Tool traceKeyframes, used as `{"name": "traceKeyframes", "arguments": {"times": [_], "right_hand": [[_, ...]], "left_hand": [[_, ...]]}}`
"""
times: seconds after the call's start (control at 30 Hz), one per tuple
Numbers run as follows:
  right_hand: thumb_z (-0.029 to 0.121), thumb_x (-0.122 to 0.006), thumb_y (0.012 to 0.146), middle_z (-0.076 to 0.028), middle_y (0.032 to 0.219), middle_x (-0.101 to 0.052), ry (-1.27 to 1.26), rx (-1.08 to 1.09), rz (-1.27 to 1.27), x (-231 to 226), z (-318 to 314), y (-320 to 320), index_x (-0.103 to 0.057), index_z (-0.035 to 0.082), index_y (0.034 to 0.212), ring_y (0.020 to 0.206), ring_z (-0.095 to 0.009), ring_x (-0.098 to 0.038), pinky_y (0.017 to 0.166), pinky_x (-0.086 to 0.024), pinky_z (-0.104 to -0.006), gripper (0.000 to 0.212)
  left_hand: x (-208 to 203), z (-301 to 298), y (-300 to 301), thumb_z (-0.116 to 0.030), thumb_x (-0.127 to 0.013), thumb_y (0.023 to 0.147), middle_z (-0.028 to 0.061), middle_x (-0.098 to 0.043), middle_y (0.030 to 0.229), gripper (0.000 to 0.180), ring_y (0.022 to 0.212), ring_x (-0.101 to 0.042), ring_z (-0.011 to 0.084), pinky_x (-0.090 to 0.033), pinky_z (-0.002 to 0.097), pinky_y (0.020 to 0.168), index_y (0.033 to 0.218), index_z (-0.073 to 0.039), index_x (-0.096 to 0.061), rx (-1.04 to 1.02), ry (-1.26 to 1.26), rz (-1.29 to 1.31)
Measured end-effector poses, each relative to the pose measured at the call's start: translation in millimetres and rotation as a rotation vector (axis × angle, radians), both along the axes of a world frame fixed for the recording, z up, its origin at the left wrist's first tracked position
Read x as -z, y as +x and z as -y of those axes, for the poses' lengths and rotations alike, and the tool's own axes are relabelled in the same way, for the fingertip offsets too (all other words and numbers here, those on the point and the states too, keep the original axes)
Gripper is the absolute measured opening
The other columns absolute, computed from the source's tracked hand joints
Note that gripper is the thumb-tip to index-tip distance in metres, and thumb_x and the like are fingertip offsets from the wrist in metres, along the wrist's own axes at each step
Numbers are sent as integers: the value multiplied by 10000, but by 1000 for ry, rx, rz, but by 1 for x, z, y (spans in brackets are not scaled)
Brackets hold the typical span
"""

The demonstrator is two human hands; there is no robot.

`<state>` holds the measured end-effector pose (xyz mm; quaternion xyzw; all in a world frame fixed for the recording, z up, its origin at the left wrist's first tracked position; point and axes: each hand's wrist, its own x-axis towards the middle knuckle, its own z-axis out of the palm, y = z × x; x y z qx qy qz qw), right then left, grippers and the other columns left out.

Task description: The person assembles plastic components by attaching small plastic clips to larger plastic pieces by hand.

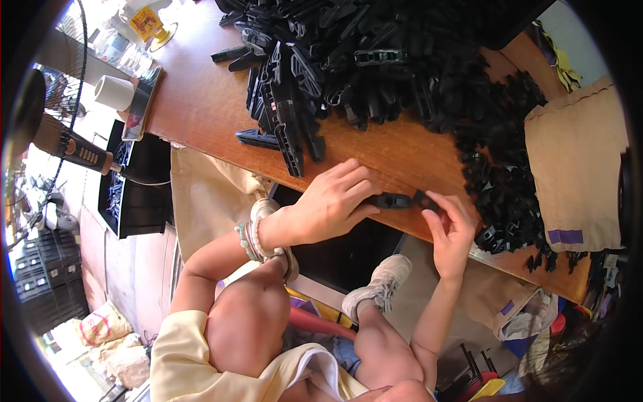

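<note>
Just above the near edge of the wooden table (194, 87), my left hand (335, 199) is closed on one end of a long black plastic part (392, 201). My right hand (452, 231) pinches a small black plastic piece (423, 200) between thumb and fingers. That piece is at the long part's right end; whether the two are joined I cannot tell. A large heap of long black plastic parts (362, 80) covers the table beyond my hands. To the right lies a heap of small black pieces (499, 201), near my right hand.
A phone (143, 100) and white paper roll (114, 92) sit at the table's left end. Below them is a black bin (144, 191) of small parts. A brown cloth bag (576, 174) lies at right. Another black bin (328, 258) stands under the table edge, by my legs.
</note>
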<state>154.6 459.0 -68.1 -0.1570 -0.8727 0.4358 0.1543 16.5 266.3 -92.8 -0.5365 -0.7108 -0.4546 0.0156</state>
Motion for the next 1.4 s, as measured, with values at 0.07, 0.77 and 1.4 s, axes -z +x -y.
{"name": "traceKeyframes", "arguments": {"times": [0.07,0.77,1.4], "right_hand": [[-28,-710,806,-87,862,-592,-140,-107,12,0,4,-3,-689,-15,1074,734,-198,-557,665,-442,-297,269],[-86,-727,715,-80,937,-620,29,-163,-176,11,24,-17,-723,-4,1028,876,-233,-556,754,-466,-327,323],[314,-408,1046,-144,1482,-438,946,644,257,14,-66,15,-555,147,1377,1377,-351,-379,1137,-200,-591,399]], "left_hand": [[3,4,-4,-62,-795,703,87,-607,893,303,795,-561,281,-489,377,700,966,-13,-654,-2,14,-20],[10,0,-3,-71,-809,688,83,-607,868,258,758,-548,262,-479,361,659,906,1,-690,-10,47,-40],[-30,-85,-83,-51,-657,783,184,-498,1381,465,1306,-418,369,-297,538,1110,1242,-113,-615,-197,-439,-726]]}}
